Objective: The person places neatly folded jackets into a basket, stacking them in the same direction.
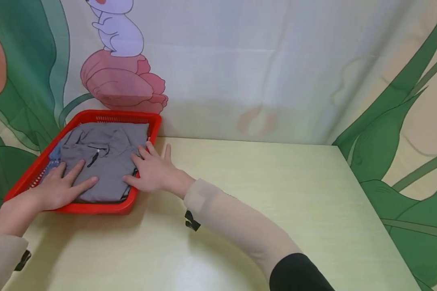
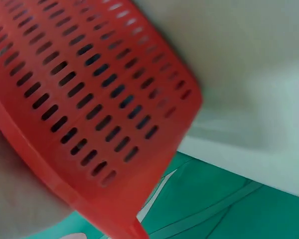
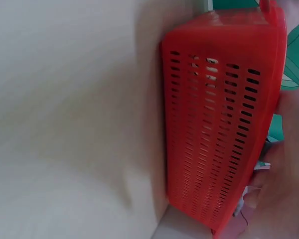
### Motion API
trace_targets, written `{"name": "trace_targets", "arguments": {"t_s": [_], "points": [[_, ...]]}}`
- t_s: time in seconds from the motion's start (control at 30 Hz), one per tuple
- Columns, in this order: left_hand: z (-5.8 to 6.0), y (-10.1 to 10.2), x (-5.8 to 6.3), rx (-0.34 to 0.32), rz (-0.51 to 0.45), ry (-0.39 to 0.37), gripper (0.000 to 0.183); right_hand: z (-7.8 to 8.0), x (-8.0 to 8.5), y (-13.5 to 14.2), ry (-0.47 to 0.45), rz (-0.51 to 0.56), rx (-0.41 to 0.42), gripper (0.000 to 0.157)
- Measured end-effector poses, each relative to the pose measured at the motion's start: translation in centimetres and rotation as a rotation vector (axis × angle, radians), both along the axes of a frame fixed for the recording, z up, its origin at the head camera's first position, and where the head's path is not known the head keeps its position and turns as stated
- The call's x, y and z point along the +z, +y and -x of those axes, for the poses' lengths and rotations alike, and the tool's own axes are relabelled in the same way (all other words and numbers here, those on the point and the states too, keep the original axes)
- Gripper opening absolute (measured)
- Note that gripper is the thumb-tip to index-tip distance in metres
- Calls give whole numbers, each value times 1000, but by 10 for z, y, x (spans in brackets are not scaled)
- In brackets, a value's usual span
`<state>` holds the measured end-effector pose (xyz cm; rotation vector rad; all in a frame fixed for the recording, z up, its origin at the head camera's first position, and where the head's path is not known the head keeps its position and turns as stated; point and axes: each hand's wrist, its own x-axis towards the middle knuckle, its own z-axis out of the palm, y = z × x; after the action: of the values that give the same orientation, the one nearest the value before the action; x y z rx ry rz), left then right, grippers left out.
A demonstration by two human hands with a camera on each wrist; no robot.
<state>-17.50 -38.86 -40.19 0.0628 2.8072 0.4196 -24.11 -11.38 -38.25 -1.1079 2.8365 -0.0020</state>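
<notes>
A folded grey garment (image 1: 111, 178) with a small dark zip pull (image 1: 93, 158) fills the red plastic basket (image 1: 94, 208). Blue fabric (image 1: 54, 157) peeks out along its left side. My left hand (image 1: 60, 186) lies over the basket's front left corner, fingers spread and resting on the garment. Across the right rim reaches my right hand (image 1: 153, 169), its spread fingers touching the garment's right edge. The left wrist view shows the basket's slotted wall (image 2: 72, 107) from close by. In the right wrist view, fingers (image 3: 261, 179) extend over the rim; their tips are partly hidden.
The pale yellow table (image 1: 276, 202) extends right of the basket to a slanting edge. Behind it hangs a white curtain (image 1: 218, 81) printed with leaves and a rabbit, close to the basket's back rim.
</notes>
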Motion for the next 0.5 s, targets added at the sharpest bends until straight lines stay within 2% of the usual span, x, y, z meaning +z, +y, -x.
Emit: {"name": "trace_targets", "arguments": {"t_s": [0.2,0.3,0.4,0.5], "points": [[38,-34,-39,5,-17,-162,121,3,3,-5,9,-99,-2,68],[52,-47,-55,15,-22,-221,128,2,5,-7,-1,-120,-9,63],[59,-51,-64,25,-11,-259,131,2,6,-8,-5,-136,-21,58],[58,-44,-62,13,29,-268,132,1,7,-7,6,-156,-14,53]]}}
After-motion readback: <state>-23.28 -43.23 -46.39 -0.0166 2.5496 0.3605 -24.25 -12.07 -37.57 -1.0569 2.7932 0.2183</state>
